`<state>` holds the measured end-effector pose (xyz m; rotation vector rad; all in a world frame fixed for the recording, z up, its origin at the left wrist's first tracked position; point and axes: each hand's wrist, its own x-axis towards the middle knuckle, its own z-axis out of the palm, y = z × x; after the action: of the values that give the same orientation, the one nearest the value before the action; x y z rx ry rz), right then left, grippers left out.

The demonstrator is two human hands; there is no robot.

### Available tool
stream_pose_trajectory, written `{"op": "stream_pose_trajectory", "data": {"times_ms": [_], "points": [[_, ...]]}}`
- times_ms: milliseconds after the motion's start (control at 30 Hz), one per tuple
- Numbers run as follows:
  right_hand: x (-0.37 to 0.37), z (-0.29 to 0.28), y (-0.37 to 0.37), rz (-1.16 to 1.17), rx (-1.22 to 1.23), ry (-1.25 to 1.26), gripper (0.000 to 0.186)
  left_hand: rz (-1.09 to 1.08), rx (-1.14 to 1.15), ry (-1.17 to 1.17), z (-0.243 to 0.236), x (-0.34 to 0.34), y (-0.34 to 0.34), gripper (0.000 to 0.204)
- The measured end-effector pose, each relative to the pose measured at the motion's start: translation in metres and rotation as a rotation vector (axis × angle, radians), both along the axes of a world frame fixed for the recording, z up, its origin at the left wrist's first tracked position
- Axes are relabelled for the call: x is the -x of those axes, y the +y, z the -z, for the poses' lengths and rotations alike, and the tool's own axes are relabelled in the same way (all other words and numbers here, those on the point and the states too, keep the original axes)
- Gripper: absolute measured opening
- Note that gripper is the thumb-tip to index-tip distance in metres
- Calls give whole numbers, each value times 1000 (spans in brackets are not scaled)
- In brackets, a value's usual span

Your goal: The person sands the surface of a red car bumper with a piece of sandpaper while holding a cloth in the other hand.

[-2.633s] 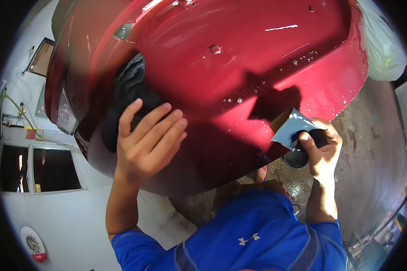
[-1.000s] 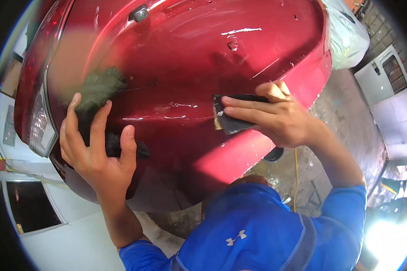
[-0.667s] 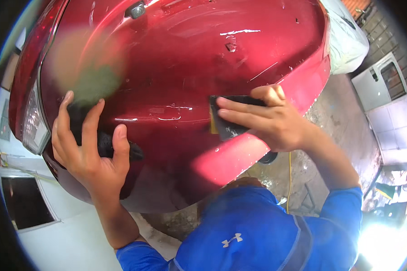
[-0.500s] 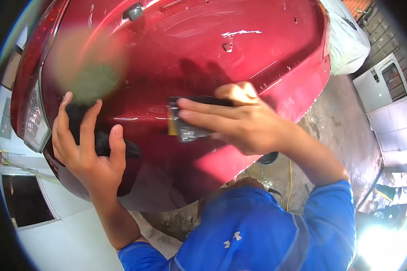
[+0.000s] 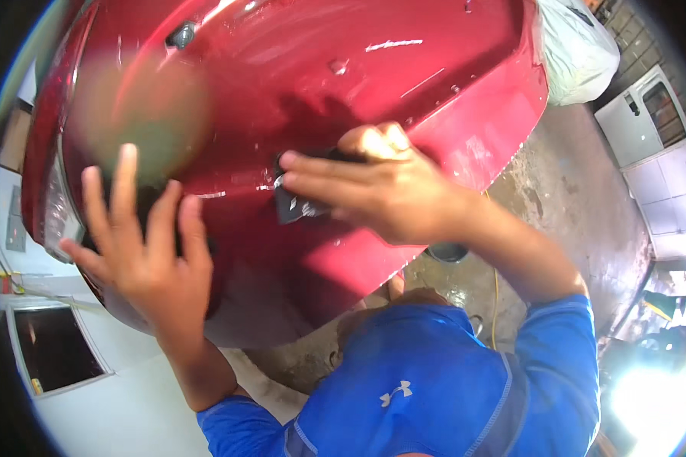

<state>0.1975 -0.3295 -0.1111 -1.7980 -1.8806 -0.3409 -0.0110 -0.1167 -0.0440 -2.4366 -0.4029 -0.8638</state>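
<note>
A wet, glossy red car body panel (image 5: pixel 259 266) spreads in front of me, with droplets and white light streaks on it. My right hand (image 5: pixel 411 194) presses a black sheet of sandpaper (image 5: pixel 293 209) flat against the panel near its middle, fingers stretched over the sheet. Whether a block lies under the sheet is hidden. To the left, my left hand (image 5: pixel 149 263) is spread over the panel, its fingers apart and nothing in them; I cannot tell whether it touches the paint. Beside it is a clear lamp lens (image 5: pixel 62 209). A blurred round patch obscures the panel's upper left.
A small black fitting (image 5: pixel 181 34) sits high on the panel. Pale sheeting (image 5: pixel 575 53) covers something at the upper right. A dark bucket (image 5: pixel 448 251) and a yellow hose (image 5: pixel 496 297) lie low on the right. A white vehicle door (image 5: pixel 648 126) stands farther right.
My right hand and the sandpaper have shifted slightly left and up. My left hand has spread its fingers wider and moved a little. The view has shifted slightly against the panel.
</note>
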Motion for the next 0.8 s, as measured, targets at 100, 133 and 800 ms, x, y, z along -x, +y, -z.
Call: {"op": "stream_pose_trajectory", "data": {"times_ms": [100,133,800], "points": [[-11,-13,-37,15,44,78,57,190,112,143,-10,-11,-23,39],[-20,-2,-60,49,53,129,54,219,124,253,-4,-16,-29,45],[61,83,-143,87,-787,1729,99,366,108,407,1,-17,-40,50]]}}
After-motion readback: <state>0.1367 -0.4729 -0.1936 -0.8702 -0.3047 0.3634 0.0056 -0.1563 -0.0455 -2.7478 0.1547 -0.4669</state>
